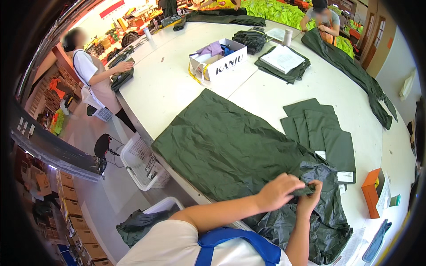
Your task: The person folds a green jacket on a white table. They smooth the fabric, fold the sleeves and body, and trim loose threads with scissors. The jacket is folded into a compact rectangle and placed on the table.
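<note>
A large dark green garment of thin, creased fabric lies across the near part of the white table. Its near right portion is bunched up and shows a shinier, darker side. My left hand is closed, with its fingertips pinching at a gathered edge of the garment. Right beside it, my right hand also grips that edge, thumb and fingers drawn together. The fingers partly hide the small fold between the two hands. Just beyond them sit several flat dark green fabric pouches in an overlapping pile.
Farther back are a white box of cloths with a yellow measuring tape, and papers on folded green fabric. An orange box stands at right. Baskets flank the table's left edge. Co-workers handle fabric at far left and far right.
</note>
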{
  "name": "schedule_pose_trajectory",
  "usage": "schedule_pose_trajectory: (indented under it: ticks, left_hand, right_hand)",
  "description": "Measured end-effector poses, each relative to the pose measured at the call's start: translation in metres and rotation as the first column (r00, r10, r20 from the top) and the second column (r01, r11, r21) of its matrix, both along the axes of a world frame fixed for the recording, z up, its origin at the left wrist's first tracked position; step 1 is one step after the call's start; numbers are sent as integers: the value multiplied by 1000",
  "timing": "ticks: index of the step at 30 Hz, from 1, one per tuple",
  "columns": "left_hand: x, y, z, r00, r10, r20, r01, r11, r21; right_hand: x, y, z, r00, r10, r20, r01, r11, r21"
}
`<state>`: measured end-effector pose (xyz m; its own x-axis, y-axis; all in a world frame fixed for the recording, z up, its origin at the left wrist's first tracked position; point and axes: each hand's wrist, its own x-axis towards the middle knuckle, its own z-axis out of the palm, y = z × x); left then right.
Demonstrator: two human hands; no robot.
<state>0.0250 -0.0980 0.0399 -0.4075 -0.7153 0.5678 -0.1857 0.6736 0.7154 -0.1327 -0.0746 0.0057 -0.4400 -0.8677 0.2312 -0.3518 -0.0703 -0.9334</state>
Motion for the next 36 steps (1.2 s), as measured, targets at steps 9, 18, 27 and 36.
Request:
schedule_pose_trajectory:
  ticks: [9, 18, 27, 36]
  left_hand:
    - [33, -45, -58, 893, 449, -18, -413, 835, 364]
    - [6, -10, -56, 893, 410, -183, -280, 827, 486]
    - [90, -123, -82, 964, 210, 165, -235, 369, 899]
    - [113, -162, -118, 969, 247, -9, -5, 53, 999]
  right_hand:
    - [48, 22, 19, 939, 284, -193, -281, 959, 45]
    - [25, -26, 10, 924, -104, -368, 47, 986, -159]
    - [-90, -47, -62, 814, 92, -573, -6, 989, 150]
    - [-211, -101, -115, 696, 134, -706, 132, 942, 309]
